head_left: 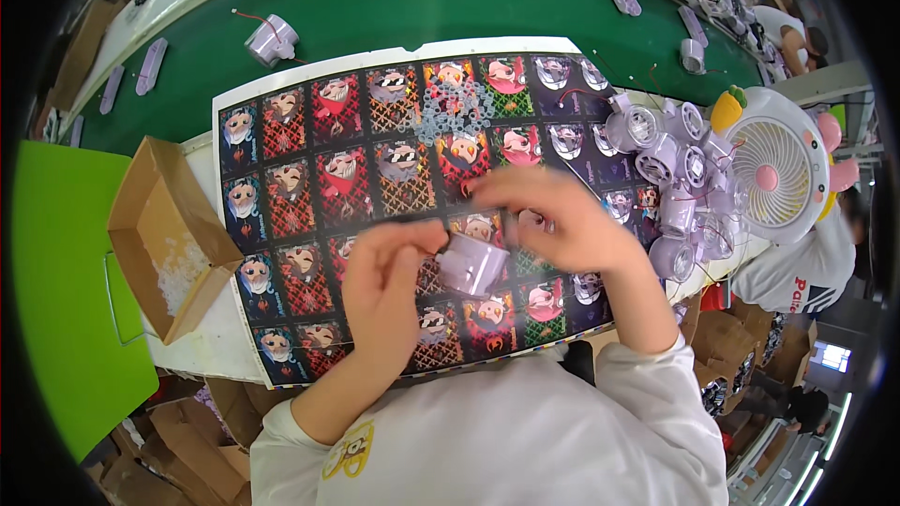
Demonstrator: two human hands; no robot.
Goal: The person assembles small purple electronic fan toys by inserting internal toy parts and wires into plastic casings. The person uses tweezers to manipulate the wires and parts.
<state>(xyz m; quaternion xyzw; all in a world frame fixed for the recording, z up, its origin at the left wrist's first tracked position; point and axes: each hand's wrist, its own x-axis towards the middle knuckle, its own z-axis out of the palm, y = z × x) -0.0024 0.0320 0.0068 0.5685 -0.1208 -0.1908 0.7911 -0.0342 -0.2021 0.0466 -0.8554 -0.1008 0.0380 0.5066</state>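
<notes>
Hands (382,283) (570,220), two, flank one lilac cup (476,267).

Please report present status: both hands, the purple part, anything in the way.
Left hand holding purple part above printed sheet. Right hand blurred beside it, grip unclear. Small clear pieces heaped beyond hands, not blocking.

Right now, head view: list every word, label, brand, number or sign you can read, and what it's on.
Wording withheld; locations only:
Co-worker's white shirt: red lettering, partly readable.
Printed card sheet: small lettering along some cards, too small to read.
Yellow emblem on the wearer's shirt: letter-like shapes, unclear.
Background screen: too small to read.
Lilac housing at the left hand: no lettering I can make out.
</notes>
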